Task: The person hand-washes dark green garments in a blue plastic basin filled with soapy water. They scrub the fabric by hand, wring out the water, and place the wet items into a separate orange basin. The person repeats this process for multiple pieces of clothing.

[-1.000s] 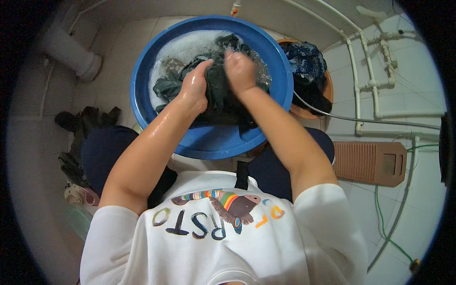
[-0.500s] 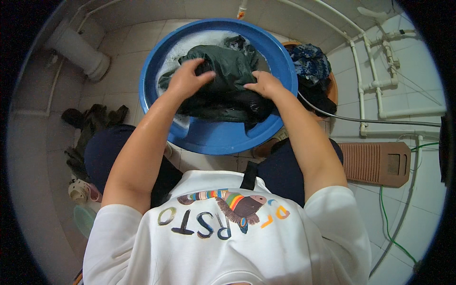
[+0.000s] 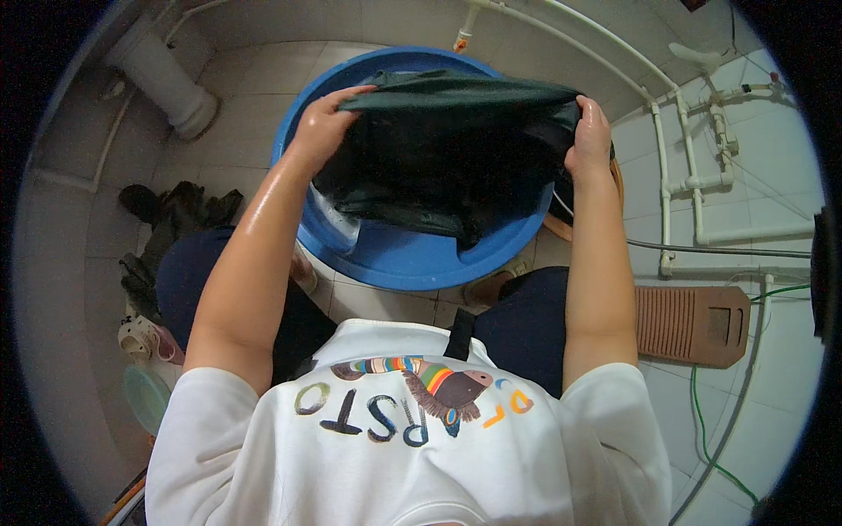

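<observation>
A dark green wet garment (image 3: 447, 145) is stretched wide over a round blue tub (image 3: 399, 263); what kind of garment it is cannot be made out. My left hand (image 3: 323, 130) is closed on its upper left edge, at the tub's left side. At the right, my right hand (image 3: 593, 137) grips the opposite upper corner, beyond the tub's rim. Between the hands the top edge runs nearly straight, while the lower part hangs dark into the tub. White suds (image 3: 340, 221) show at the tub's lower left. The cloth hides most of the tub's inside.
Right of my knee lies a brown washboard (image 3: 691, 326). A grey hose (image 3: 719, 249) runs from the right toward the tub, below white pipes (image 3: 693, 184). Dark clothes (image 3: 180, 223) lie on the floor at left, near pale clogs (image 3: 140, 337) and a greenish basin (image 3: 146, 396).
My hands have moved apart, the right one outward and up. The bunched green garment has been lifted and spread between them, covering the suds at the tub's far side.
</observation>
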Demonstrator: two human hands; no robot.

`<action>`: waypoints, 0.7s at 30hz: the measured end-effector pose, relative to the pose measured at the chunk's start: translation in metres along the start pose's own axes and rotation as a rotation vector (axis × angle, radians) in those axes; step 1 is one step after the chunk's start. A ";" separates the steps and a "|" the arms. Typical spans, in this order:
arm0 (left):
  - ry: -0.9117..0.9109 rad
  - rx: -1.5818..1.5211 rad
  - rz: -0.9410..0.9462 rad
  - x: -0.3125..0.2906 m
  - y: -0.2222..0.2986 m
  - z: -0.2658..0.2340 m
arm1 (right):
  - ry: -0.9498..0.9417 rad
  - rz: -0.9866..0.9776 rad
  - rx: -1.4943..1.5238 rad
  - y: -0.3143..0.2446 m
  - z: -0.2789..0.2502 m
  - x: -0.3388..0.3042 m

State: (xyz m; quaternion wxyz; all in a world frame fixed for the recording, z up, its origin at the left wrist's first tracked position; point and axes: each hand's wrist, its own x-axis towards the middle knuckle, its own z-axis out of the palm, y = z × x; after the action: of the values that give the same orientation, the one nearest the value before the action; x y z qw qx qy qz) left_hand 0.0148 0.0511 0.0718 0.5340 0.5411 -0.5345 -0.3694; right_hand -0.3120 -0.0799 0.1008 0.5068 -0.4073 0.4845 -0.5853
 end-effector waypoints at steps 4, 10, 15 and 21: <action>0.084 -0.379 -0.146 0.003 -0.011 -0.020 | -0.120 0.058 0.074 0.000 0.020 -0.013; -0.017 0.594 0.259 -0.023 -0.019 0.024 | -0.471 0.303 0.262 -0.033 0.049 -0.056; -0.392 0.848 -0.084 -0.027 0.011 0.044 | -0.645 0.151 0.082 -0.037 0.040 -0.058; -0.207 -0.961 -0.146 -0.010 0.033 0.013 | -0.786 -0.198 -1.069 -0.018 0.027 -0.049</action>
State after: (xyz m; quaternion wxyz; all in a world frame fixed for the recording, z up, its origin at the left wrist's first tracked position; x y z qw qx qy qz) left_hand -0.0056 0.0630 0.0997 0.6398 0.2300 -0.3148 -0.6623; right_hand -0.2813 -0.0352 0.1245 0.3178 -0.8279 0.4473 -0.1165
